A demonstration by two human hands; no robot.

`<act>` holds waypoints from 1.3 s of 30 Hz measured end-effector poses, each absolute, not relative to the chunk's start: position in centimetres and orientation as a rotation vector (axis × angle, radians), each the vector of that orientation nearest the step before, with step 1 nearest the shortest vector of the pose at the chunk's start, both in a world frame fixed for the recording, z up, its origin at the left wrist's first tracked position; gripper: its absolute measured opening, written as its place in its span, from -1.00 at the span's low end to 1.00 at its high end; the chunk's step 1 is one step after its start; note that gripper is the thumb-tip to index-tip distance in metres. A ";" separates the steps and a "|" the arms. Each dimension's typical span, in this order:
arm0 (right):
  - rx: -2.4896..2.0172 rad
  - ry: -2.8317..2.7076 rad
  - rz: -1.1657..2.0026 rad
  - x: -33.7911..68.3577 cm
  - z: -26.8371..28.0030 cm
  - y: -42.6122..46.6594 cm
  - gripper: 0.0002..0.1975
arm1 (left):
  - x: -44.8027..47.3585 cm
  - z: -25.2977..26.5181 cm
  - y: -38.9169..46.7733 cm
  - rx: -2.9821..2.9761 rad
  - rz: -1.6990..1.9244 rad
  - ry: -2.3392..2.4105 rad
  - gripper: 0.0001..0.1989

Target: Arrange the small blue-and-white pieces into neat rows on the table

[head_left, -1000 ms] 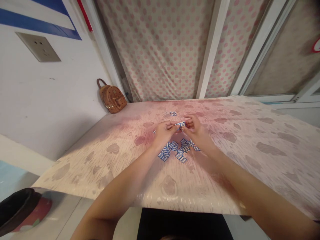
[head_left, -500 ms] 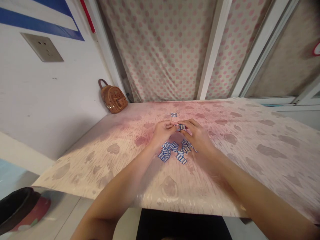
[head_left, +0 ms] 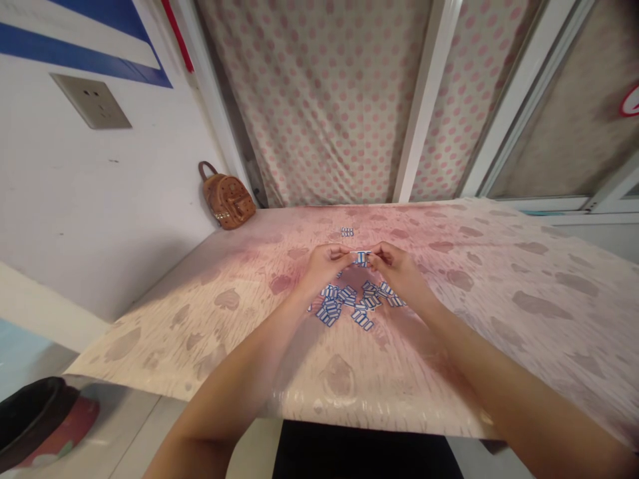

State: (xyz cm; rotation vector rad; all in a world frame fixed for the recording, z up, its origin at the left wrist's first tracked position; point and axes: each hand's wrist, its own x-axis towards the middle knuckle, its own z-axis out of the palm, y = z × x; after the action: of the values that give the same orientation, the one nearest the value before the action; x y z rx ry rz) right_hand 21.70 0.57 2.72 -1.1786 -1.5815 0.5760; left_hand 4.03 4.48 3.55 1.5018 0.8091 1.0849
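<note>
"While both hands meet just right of the frame's centre, what is each one doing?"

"The left hand (head_left: 327, 264) is pinched around one end of a small blue-edged piece (head_left: 361, 258), thumb against fingers. The right hand (head_left: 398, 271) grips the opposite end the same way, so the piece spans the gap between the two."

"Is it a single piece?"

"I cannot tell; it is too small, and the fingers cover its ends. I see white or pale panels with blue borders."

"What lies below it?"

"A loose pile (head_left: 346, 295) of similar blue-and-white pieces, some overlapping, just below the frame's centre and between the forearms. A bit more blue and white shows beside the left hand, partly hidden."

"And above the hands?"

"A small group (head_left: 347, 232) of the same blue-and-white pattern, flat on the patterned tablecloth (head_left: 229, 346), slightly right of centre and apart from the pile."

"Anything else on that table?"

"A little brown backpack (head_left: 229, 201) at the far corner, left of centre in the frame, near the white wall (head_left: 100, 199). Its loop handle points up."

"What fills the edges?"

"A pink-dotted curtain (head_left: 324, 100) across the top middle, a wall socket (head_left: 91, 101) in the upper left, and a container (head_left: 60, 432) with a dark rim and reddish side in the lower left corner, below tabletop level."
</note>
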 end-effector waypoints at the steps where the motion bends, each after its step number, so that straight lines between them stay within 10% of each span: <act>1: -1.180 -1.551 0.597 21.7 2.6 0.6 -0.85 | 4.0 3.5 4.5 1.497 1.089 0.810 -0.76; 24: -1.221 -1.809 0.288 21.4 3.0 -0.1 -0.75 | 3.7 2.9 5.1 1.410 1.134 0.855 -0.72; 39: -1.162 -1.352 0.647 24.3 3.0 2.3 -0.77 | 2.8 3.1 13.8 1.533 1.004 1.356 -0.87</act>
State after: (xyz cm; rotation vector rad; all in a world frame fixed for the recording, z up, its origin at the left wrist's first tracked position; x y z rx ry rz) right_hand 24.34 2.26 3.03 -1.1624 -1.3524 0.6465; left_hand 2.83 13.77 3.14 1.5331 1.3565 1.0036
